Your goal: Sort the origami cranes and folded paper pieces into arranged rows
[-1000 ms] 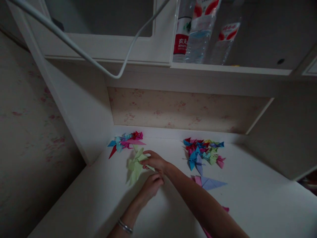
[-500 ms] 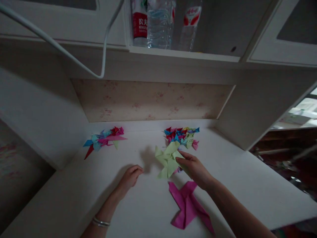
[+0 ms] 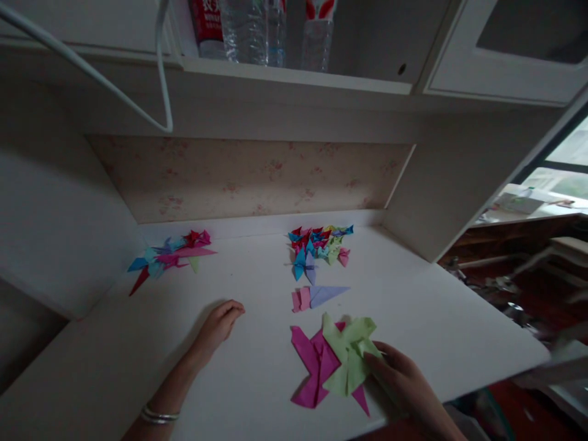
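A light green folded-paper pinwheel (image 3: 351,358) is pinched at its right edge by my right hand (image 3: 395,370). It overlaps a magenta folded-paper shape (image 3: 315,367) with several pointed arms, hiding part of it. My left hand (image 3: 220,324) rests on the white tabletop with its fingers curled in, and nothing shows in it. Just beyond the pinwheel lie a pale purple paper cone shape (image 3: 327,294) and a small pink folded paper (image 3: 301,299), which touch each other.
Several small coloured paper cranes (image 3: 316,242) cluster at the back right of the white table (image 3: 257,380). Another pile of folded paper (image 3: 172,252) lies at the back left. Plastic bottles (image 3: 245,30) stand on the shelf above, and a white cable (image 3: 119,92) hangs down.
My right hand has brought the green pinwheel nearer and lower, over the magenta shape. The purple and pink papers now show. The view has shifted right; my left hand stays curled on the table.
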The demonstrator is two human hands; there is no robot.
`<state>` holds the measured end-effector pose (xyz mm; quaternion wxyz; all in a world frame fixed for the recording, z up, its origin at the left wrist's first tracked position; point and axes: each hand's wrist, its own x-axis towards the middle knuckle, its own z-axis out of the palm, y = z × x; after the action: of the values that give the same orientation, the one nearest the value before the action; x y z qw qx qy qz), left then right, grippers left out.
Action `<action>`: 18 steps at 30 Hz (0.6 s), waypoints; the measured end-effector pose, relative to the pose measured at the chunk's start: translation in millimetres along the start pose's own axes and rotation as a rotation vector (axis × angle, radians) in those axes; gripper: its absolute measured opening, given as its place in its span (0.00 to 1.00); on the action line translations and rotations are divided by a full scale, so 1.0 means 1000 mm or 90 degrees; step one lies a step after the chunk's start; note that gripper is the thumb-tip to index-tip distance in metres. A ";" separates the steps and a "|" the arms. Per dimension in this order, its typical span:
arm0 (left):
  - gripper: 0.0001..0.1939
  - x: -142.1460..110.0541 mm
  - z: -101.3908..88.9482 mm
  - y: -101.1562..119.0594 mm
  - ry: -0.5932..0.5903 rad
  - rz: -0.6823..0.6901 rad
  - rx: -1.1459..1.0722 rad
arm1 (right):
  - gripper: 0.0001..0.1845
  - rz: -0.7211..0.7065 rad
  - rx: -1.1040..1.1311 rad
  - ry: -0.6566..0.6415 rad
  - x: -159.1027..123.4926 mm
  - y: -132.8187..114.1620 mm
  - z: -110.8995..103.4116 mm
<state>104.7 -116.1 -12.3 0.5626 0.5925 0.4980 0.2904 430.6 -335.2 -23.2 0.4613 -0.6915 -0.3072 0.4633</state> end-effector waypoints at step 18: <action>0.11 0.001 -0.002 -0.005 0.000 0.027 -0.056 | 0.20 -0.330 -0.679 0.277 -0.004 -0.037 0.030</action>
<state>101.8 -115.0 -17.1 0.5822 0.5774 0.4720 0.3237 401.1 -313.4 7.9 0.2025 -0.8079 -0.5525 -0.0318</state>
